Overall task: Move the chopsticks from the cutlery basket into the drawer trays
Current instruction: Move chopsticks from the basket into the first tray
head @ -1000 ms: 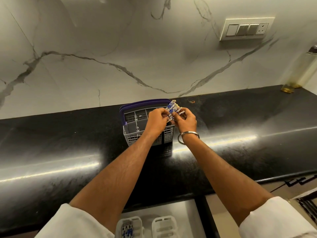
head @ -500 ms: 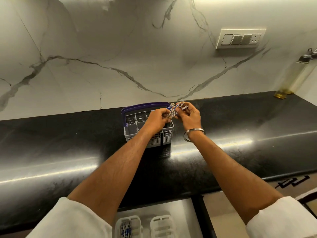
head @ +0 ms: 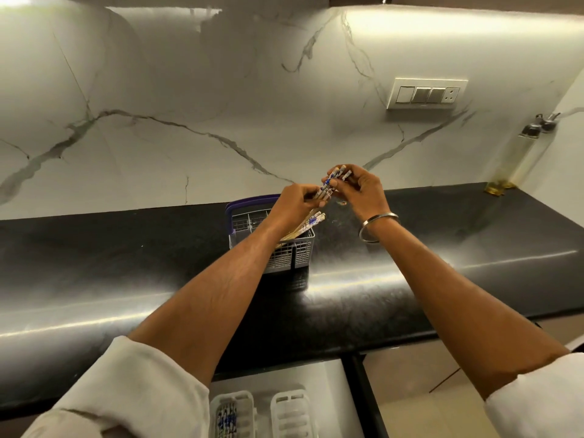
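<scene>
A grey cutlery basket [head: 290, 254] with a purple rim stands on the black counter. Above its right corner both hands hold a bundle of white chopsticks with blue patterns [head: 331, 183]. My left hand [head: 292, 207] grips the bundle's lower part, and my right hand [head: 360, 192] pinches its upper ends. More chopsticks [head: 305, 227] lean out of the basket below my left hand. At the bottom, the open drawer holds two white trays: the left tray [head: 232, 412] contains patterned chopsticks, the right tray [head: 292, 412] looks bare.
The black counter [head: 94, 263] runs the full width, backed by a white marble wall. Two tall oil bottles [head: 518, 159] stand at the far right corner. A switch panel [head: 426, 93] is on the wall. The drawer's rim [head: 347, 390] lies under the counter edge.
Both hands have lifted the chopstick bundle up out of the basket and slightly right. The view has tilted upward, showing more wall.
</scene>
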